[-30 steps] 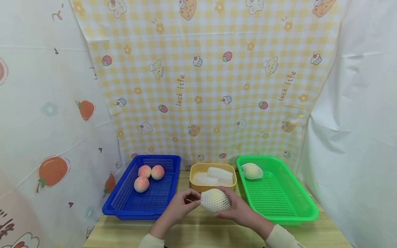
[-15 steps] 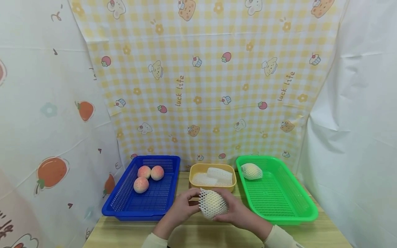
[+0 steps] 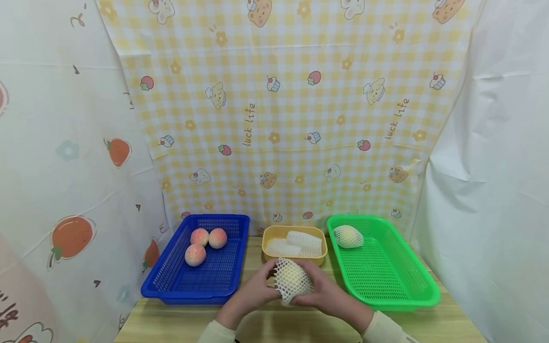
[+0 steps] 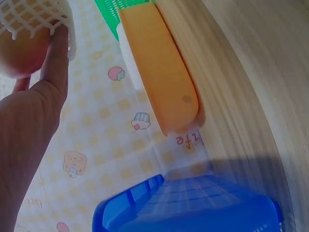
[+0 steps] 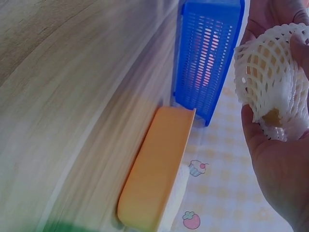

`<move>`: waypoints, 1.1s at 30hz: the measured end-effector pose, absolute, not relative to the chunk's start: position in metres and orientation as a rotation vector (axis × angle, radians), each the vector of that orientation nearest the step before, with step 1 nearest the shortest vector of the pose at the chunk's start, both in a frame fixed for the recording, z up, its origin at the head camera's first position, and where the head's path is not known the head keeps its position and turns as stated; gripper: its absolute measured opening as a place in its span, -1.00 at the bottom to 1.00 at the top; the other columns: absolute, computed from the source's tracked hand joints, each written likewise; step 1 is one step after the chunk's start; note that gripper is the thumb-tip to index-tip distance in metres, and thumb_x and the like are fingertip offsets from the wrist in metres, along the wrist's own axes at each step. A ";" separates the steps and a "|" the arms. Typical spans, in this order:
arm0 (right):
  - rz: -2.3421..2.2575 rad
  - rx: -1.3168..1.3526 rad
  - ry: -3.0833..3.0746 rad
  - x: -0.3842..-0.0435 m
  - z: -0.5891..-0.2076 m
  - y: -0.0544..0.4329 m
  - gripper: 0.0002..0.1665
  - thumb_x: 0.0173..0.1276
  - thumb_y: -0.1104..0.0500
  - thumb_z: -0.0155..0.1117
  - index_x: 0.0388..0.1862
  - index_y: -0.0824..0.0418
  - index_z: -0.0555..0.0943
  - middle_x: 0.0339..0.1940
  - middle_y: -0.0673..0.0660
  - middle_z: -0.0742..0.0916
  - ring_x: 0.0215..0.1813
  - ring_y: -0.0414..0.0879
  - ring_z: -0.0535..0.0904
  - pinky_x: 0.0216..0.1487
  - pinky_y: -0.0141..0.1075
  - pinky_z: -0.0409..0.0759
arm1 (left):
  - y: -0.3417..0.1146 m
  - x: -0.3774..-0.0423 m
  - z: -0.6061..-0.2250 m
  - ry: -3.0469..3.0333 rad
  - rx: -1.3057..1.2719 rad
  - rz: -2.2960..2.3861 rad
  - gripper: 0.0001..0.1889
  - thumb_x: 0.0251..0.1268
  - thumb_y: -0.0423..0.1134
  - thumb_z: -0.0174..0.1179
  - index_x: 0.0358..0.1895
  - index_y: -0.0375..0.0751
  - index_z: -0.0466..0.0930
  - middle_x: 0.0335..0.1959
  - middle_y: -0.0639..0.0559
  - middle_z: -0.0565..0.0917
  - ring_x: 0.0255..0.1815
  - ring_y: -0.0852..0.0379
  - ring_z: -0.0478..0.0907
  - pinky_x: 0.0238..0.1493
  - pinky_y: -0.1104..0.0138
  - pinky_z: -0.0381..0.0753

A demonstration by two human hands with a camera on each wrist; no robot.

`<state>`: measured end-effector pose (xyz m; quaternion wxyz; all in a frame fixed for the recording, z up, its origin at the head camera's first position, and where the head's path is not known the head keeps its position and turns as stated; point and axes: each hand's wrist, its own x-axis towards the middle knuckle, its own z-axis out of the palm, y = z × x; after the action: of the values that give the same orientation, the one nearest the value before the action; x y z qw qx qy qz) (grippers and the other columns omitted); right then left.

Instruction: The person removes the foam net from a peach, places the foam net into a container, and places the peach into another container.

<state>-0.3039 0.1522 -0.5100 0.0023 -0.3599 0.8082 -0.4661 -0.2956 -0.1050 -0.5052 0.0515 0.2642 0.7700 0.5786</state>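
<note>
Between both hands is a peach (image 4: pixel 21 55) partly covered by a white foam fruit net (image 3: pixel 293 280). My right hand (image 3: pixel 323 291) grips the netted peach from the right, its fingers and thumb round it. On the left, my left hand (image 3: pixel 257 288) holds the net's open edge; in the left wrist view a finger lies on that edge and the bare pink side of the peach shows below it. The right wrist view shows the net's other end gathered loosely near the right palm, with a bit of fruit visible through a gap.
A blue basket (image 3: pixel 233 276) with 3 peaches (image 3: pixel 195 255) stands left. Behind the hands, a yellow tub (image 3: pixel 274 259) holds foam nets (image 3: pixel 304 243). To the right is a green basket (image 3: pixel 386 281) with one netted peach (image 3: pixel 349 237). All stand on a wooden table (image 3: pixel 274 324).
The netted peach has shifted slightly left and turned, its open end now tilting toward the left hand. My left hand has moved from pinching the net's tip to holding round its edge.
</note>
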 end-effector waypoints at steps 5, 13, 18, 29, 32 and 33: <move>-1.478 -1.120 2.541 -0.304 -0.508 0.149 0.07 0.27 -0.02 0.76 0.68 -0.06 0.40 0.52 0.01 0.55 0.43 -0.02 0.55 0.40 -0.19 0.57 | -0.099 -0.294 -0.505 2.306 0.772 1.793 -0.22 0.18 -0.44 0.45 0.51 -0.13 0.40 0.28 -0.08 0.57 0.27 -0.04 0.54 0.04 0.28 0.69; -1.454 -1.110 2.572 -0.305 -0.508 0.148 0.09 0.26 -0.03 0.78 0.68 -0.09 0.39 0.47 -0.01 0.56 0.39 -0.03 0.55 0.36 -0.20 0.59 | -0.095 -0.295 -0.505 2.310 0.758 1.802 -0.20 0.08 -0.51 0.37 0.48 -0.06 0.40 0.25 -0.05 0.56 0.20 -0.02 0.53 -0.01 0.24 0.68; -1.457 -1.139 2.580 -0.305 -0.507 0.148 0.07 0.27 -0.05 0.77 0.67 -0.10 0.40 0.44 -0.02 0.58 0.36 -0.05 0.57 0.34 -0.19 0.61 | -0.097 -0.294 -0.504 2.322 0.753 1.816 -0.21 0.09 -0.52 0.35 0.47 -0.08 0.41 0.28 -0.08 0.55 0.28 -0.08 0.51 0.00 0.19 0.71; -1.485 -1.263 2.736 -0.306 -0.502 0.153 -0.21 0.31 -0.01 0.74 0.47 -0.06 0.60 0.29 -0.09 0.70 0.27 -0.12 0.64 0.26 -0.20 0.66 | -0.105 -0.296 -0.505 2.306 0.717 1.857 -0.19 0.23 -0.40 0.45 0.58 -0.10 0.38 0.37 -0.13 0.53 0.29 -0.05 0.53 0.07 0.24 0.73; -1.529 -1.186 2.753 -0.307 -0.501 0.154 -0.34 0.34 0.00 0.72 0.38 -0.09 0.66 0.23 -0.13 0.74 0.23 -0.14 0.67 0.23 -0.22 0.66 | -0.107 -0.296 -0.504 2.305 0.708 1.868 -0.21 0.28 -0.37 0.49 0.58 -0.12 0.39 0.40 -0.15 0.54 0.31 -0.05 0.53 0.09 0.26 0.73; -1.544 -1.159 2.754 -0.307 -0.501 0.155 -0.39 0.35 0.00 0.71 0.34 -0.10 0.68 0.21 -0.14 0.75 0.20 -0.15 0.68 0.20 -0.23 0.65 | -0.107 -0.296 -0.503 2.304 0.705 1.869 -0.22 0.30 -0.34 0.50 0.57 -0.12 0.40 0.39 -0.15 0.54 0.32 -0.06 0.53 0.09 0.26 0.73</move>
<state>-0.3074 0.1550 -0.5007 -0.1107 -0.3424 0.8139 -0.4561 -0.2957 -0.1074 -0.5032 0.0460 0.2310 0.7548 0.6122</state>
